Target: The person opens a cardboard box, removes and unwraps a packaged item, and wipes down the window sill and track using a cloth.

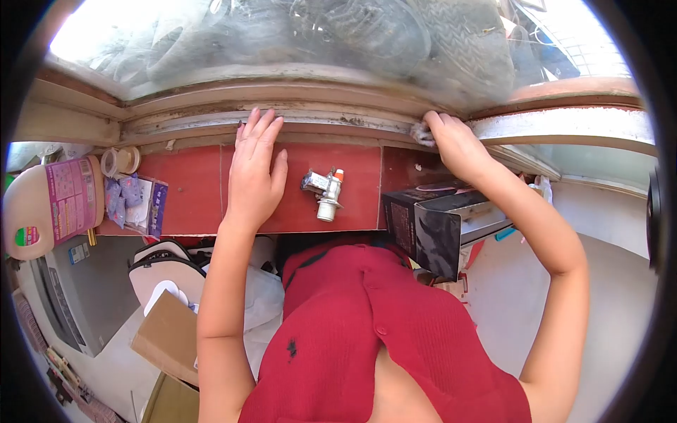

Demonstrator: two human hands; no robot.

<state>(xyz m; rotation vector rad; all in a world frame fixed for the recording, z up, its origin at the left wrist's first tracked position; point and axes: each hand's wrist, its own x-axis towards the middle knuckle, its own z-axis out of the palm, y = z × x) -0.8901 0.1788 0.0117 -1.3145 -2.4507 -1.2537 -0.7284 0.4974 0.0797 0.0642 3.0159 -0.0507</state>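
Note:
My left hand (255,173) lies flat with its fingers stretched out, the fingertips resting on the dirty window track (328,121). At the right end of that track, my right hand (455,146) is closed on a crumpled greyish-white rag (422,134), pressed against the frame. Only a small part of the rag shows beside the fingers. Dark grime marks the track between the two hands. On the red tiled sill (190,187) below, a small white valve-like fitting (327,204) with an orange tip stands to the right of my left hand.
A black box (430,225) sits at the sill's right, under my right forearm. To the left are a large pink-labelled jug (53,208), a roll of tape (120,162) and small purple packets (125,197). A cardboard box (168,337) is below. Dusty window glass (317,39) rises ahead.

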